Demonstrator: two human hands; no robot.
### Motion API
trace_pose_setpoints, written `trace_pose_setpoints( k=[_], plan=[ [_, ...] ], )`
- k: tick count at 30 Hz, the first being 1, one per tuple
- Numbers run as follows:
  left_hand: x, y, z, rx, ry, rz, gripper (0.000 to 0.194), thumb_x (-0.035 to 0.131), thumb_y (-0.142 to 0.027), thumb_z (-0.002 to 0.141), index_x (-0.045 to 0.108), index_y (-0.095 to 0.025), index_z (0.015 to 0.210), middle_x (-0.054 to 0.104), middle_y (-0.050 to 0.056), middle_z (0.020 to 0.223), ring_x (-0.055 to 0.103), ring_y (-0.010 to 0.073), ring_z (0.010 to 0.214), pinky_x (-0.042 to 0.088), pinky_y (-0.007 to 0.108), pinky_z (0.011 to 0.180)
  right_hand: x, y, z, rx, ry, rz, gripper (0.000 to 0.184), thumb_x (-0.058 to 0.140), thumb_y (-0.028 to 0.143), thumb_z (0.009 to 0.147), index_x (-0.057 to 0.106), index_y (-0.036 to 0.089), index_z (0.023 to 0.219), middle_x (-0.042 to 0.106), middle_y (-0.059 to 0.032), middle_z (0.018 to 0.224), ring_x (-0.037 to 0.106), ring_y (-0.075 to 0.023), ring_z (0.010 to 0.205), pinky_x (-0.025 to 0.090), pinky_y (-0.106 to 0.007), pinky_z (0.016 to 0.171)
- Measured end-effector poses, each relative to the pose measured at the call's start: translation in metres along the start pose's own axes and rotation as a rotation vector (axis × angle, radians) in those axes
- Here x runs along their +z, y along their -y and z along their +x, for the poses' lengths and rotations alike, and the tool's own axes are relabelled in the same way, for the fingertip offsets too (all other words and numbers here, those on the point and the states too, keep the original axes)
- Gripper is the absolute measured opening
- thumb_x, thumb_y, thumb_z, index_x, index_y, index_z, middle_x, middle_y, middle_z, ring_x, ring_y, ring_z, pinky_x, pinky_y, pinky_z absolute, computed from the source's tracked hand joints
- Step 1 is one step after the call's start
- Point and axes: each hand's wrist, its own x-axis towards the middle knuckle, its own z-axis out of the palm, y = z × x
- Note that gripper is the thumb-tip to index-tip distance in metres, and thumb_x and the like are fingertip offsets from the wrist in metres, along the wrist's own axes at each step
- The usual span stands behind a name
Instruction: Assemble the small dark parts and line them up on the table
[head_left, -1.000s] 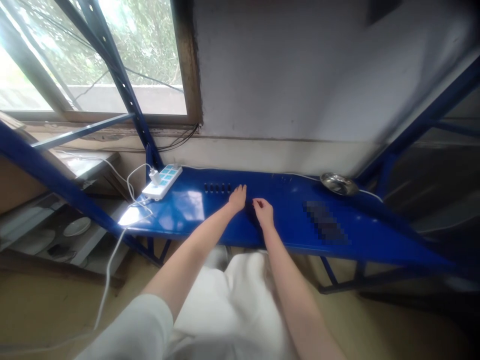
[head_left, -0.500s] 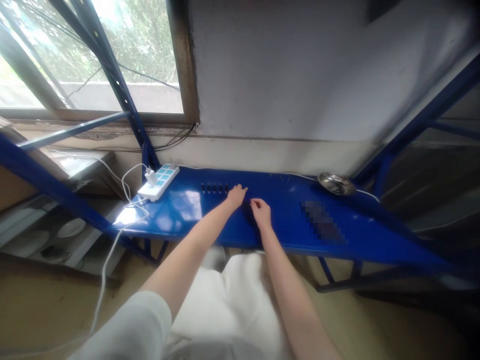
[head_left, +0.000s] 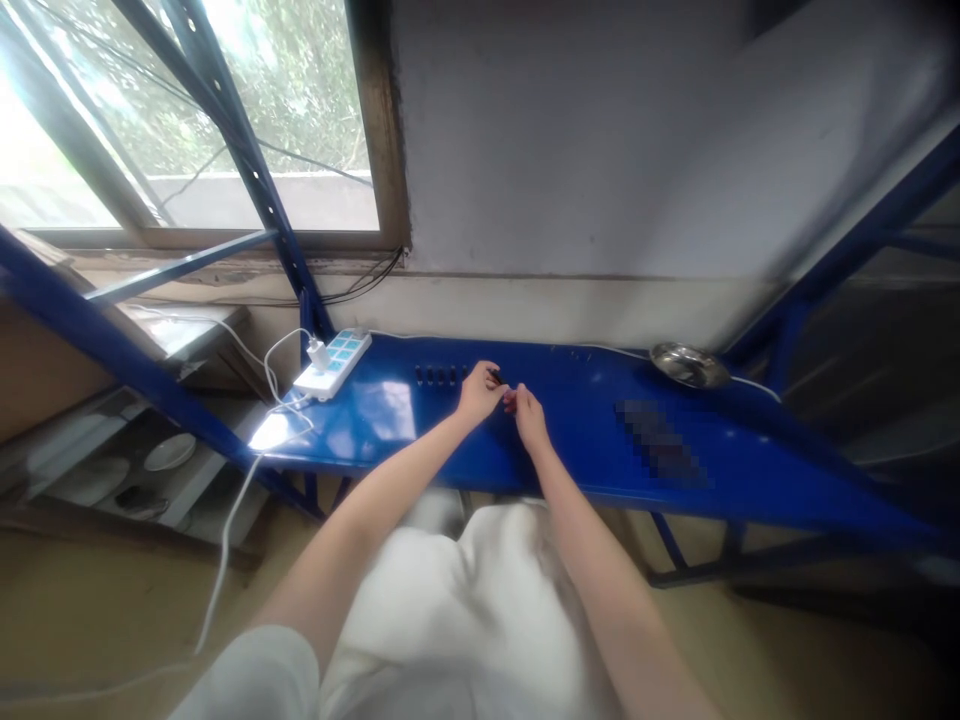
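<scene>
Hovering inside the blue shelf's (head_left: 570,470) edge, left hand (head_left: 480,393) nearly touches right hand (head_left: 529,418)

The person is wearing a loose white sleeve (head_left: 244,680) on the left arm and white clothing (head_left: 457,600) over the lap. The left forearm (head_left: 375,490) and right forearm (head_left: 592,540) are showing bare.

The left hand (head_left: 480,393) pinches a small dark object (head_left: 495,376) just beside the right hand (head_left: 530,418), above a blue metal shelf (head_left: 570,450). A row of dark pieces (head_left: 439,375) stands nearby; a white power strip (head_left: 332,364) and steel dish (head_left: 688,365) lie farther out.
</scene>
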Motion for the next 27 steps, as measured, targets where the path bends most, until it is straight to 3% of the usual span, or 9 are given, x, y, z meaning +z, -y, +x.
trace_pose_setpoints(
  k=[4, 7, 13, 18, 27],
  plan=[
    [-0.003, -0.004, -0.016, -0.037, -0.057, -0.1, 0.02, 0.06, -0.013, 0.07, 0.053, -0.015, 0.089, 0.061, 0.002, 0.076, 0.059, 0.01, 0.068, 0.048, 0.024, 0.069, 0.007, 0.013, -0.002, -0.016, 0.041, 0.023, 0.051, 0.032, 0.065, 0.08, 0.049, 0.02, 0.062, 0.055, -0.0019, 0.058, 0.05, -0.0144, 0.052, 0.041, -0.028, 0.055],
    [-0.008, -0.003, -0.025, 0.014, -0.084, -0.096, 0.016, 0.056, -0.016, 0.076, 0.055, -0.015, 0.092, 0.063, 0.005, 0.084, 0.061, 0.0123, 0.076, 0.048, 0.027, 0.074, 0.009, 0.019, -0.002, -0.004, 0.035, 0.033, 0.048, 0.037, 0.064, 0.078, 0.048, 0.021, 0.061, 0.051, -0.0002, 0.053, 0.047, -0.0138, 0.048, 0.039, -0.027, 0.051],
    [-0.024, -0.002, -0.025, 0.061, 0.035, -0.156, 0.016, 0.046, -0.022, 0.084, 0.054, -0.014, 0.095, 0.065, 0.006, 0.078, 0.062, 0.0107, 0.067, 0.049, 0.028, 0.074, -0.002, 0.037, -0.001, -0.087, 0.072, -0.016, 0.046, 0.04, 0.062, 0.078, 0.048, 0.02, 0.061, 0.049, 0.0012, 0.052, 0.046, -0.0128, 0.051, 0.039, -0.026, 0.054],
    [-0.029, -0.002, -0.023, 0.041, 0.042, -0.193, 0.021, 0.047, -0.033, 0.084, 0.053, -0.013, 0.089, 0.066, 0.006, 0.075, 0.062, 0.0109, 0.063, 0.049, 0.027, 0.069, -0.009, 0.054, -0.004, -0.178, 0.086, -0.124, 0.041, 0.039, 0.057, 0.081, 0.048, 0.02, 0.064, 0.048, 0.002, 0.053, 0.045, -0.0118, 0.052, 0.038, -0.025, 0.054],
    [-0.035, -0.008, -0.024, -0.049, 0.031, -0.156, 0.03, 0.047, -0.042, 0.083, 0.055, -0.013, 0.081, 0.065, 0.005, 0.066, 0.061, 0.0109, 0.056, 0.047, 0.024, 0.06, -0.022, 0.045, 0.002, -0.231, 0.197, -0.138, 0.025, 0.044, 0.044, 0.081, 0.052, 0.02, 0.081, 0.053, 0.0024, 0.061, 0.051, -0.012, 0.057, 0.043, -0.027, 0.061]
  ],
)
